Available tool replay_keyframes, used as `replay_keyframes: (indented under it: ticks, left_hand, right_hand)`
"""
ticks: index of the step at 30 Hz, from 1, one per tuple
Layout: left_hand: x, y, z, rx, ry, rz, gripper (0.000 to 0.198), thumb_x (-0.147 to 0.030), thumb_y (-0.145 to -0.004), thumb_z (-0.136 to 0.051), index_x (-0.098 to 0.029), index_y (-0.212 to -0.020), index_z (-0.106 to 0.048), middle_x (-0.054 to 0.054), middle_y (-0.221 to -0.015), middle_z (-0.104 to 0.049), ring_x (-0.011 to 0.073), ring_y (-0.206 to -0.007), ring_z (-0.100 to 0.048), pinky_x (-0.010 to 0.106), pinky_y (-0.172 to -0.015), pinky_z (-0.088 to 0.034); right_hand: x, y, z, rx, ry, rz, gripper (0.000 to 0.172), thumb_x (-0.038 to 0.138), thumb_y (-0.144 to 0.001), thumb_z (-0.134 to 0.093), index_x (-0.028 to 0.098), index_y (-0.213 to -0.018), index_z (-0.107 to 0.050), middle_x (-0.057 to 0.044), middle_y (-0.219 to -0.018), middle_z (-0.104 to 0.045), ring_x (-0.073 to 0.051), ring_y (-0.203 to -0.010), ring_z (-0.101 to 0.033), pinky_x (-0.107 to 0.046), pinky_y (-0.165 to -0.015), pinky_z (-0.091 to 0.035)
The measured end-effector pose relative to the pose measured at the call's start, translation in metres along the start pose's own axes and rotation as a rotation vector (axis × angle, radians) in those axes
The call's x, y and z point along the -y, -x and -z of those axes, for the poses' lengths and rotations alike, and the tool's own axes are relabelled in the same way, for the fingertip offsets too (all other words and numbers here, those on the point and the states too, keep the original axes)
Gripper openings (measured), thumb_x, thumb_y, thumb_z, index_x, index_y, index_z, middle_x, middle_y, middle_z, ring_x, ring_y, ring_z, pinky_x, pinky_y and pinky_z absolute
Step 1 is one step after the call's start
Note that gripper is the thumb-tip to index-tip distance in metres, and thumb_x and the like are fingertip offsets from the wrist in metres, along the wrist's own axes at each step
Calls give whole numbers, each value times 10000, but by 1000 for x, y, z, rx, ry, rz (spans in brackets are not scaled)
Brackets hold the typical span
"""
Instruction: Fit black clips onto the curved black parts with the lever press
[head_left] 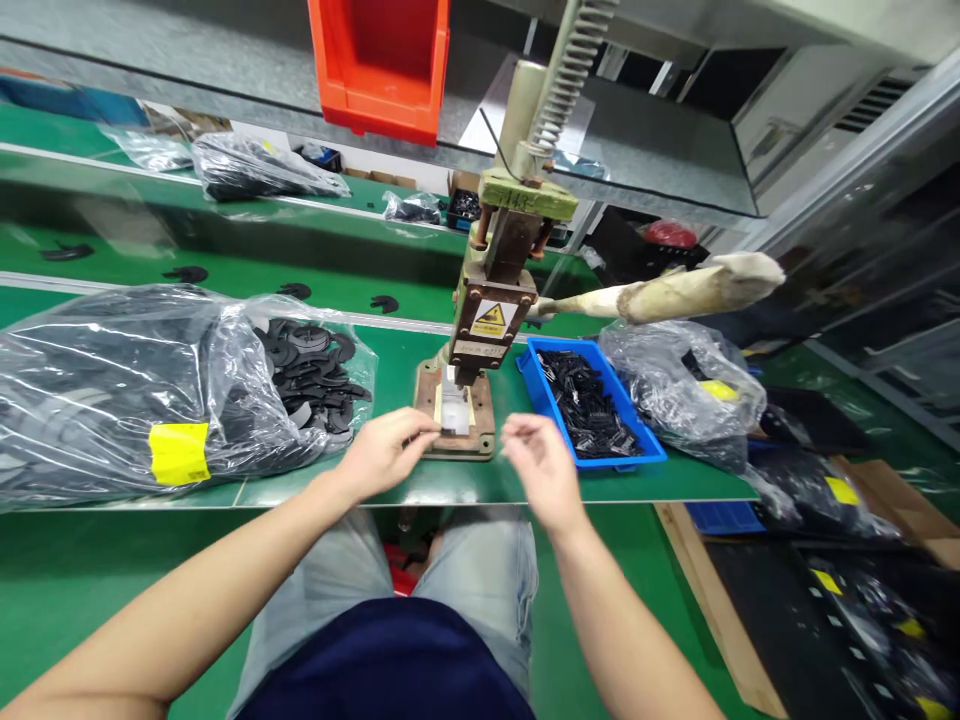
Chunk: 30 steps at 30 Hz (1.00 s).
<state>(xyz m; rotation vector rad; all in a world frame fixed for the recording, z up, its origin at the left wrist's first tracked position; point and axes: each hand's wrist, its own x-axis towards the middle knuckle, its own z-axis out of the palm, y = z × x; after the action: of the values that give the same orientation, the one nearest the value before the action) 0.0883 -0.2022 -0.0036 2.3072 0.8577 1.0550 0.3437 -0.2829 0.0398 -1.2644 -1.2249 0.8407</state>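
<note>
A hand-lever press (491, 325) stands upright on the green bench in front of me, with a pale fixture block (454, 412) on its base. My left hand (384, 452) is at the left of that block, thumb and fingertips pinched together at its edge. A small dark piece shows by those fingertips, too small to name. To the right of the press base, my right hand (544, 468) hovers, slightly blurred. Its fingers are loosely curled and apart from the thumb, and I see nothing in them. The press handle (675, 290), wrapped in pale material, points right.
At left lies a clear bag (172, 370) of dark curved parts (311, 370). A blue tray (600, 405) of small black parts stands at right, beside another plastic bag (682, 385). Several curved pieces (385, 303) lie behind the press. An orange bin (382, 115) sits above.
</note>
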Motion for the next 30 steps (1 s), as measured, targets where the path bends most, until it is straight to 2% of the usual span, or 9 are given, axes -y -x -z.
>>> replay_keyframes:
  ticks: [2, 3, 6, 10, 15, 20, 24, 27, 30]
  left_hand:
    - [25, -16, -2, -6, -105, 59, 226, -312, -1041, -559, -211, -1104, -752, 78, -1123, -788, 211, -1037, -737, 346, -948, -589]
    - [35, -25, -4, 9, -158, 78, 243, -315, -1044, -548, -213, -1117, -757, 77, -1142, -787, 218, -1058, -734, 353, -965, -583]
    - [54, -48, -10, 96, -299, 88, 275, -282, -1045, -520, -226, -1159, -765, 72, -1177, -777, 229, -1114, -719, 350, -996, -567]
    - [53, -66, -18, 236, -415, 29, 313, -234, -1027, -511, -250, -1202, -769, 81, -1203, -756, 247, -1148, -701, 349, -987, -564]
    - [50, -72, -21, 284, -400, -38, 352, -170, -989, -543, -276, -1235, -773, 74, -1254, -737, 241, -1174, -688, 338, -992, -565]
    - [53, -70, -22, 256, -340, -56, 327, -154, -995, -535, -252, -1175, -789, 84, -1196, -747, 228, -1130, -699, 346, -994, -572]
    - [48, -69, -20, 275, -367, -60, 328, -201, -1035, -489, -251, -1201, -768, 80, -1208, -740, 221, -1148, -694, 333, -996, -565]
    - [57, -76, 1, 316, -437, 1, 322, -252, -1048, -478, -257, -1221, -749, 81, -1202, -745, 229, -1156, -688, 334, -1016, -549]
    - [87, -90, 46, 315, -597, 273, 289, -290, -1010, -539, -219, -1200, -746, 123, -1217, -747, 275, -1183, -676, 371, -1049, -522]
  right_hand:
    - [37, -33, 25, -116, 9, 178, 482, 446, -827, -811, 278, -1225, -597, -42, -1201, -670, -145, -1101, -646, -310, -990, -567]
    - [58, -50, 36, -152, 33, 365, 562, 450, -816, -823, 271, -1287, -572, -66, -1261, -647, -164, -1151, -644, -337, -1024, -561]
    - [123, -91, 49, -80, 40, 725, 602, 505, -831, -803, 283, -1334, -558, -76, -1353, -619, -193, -1278, -624, -373, -1087, -538]
    - [166, -108, 31, 76, 51, 744, 268, 463, -918, -716, 211, -971, -640, 22, -882, -666, -120, -862, -698, -378, -907, -596]
    - [137, -79, 11, -94, 37, 775, 369, 362, -957, -661, 214, -672, -480, 46, -685, -549, -93, -669, -611, -359, -776, -578]
    - [68, -32, 15, -111, 200, 847, 303, 270, -880, -684, 244, -621, -527, 34, -634, -556, -179, -754, -660, -575, -1020, -567]
    - [30, -20, 16, -129, 245, 883, 225, 180, -805, -706, 254, -647, -565, 33, -661, -612, -203, -826, -678, -622, -1103, -518]
    - [23, -23, 11, -199, 199, 922, 220, 153, -782, -698, 248, -634, -566, 30, -651, -606, -202, -794, -666, -616, -1076, -528]
    - [24, -26, 9, -220, 201, 917, 214, 176, -787, -693, 256, -632, -571, 32, -649, -611, -206, -780, -666, -618, -1059, -539]
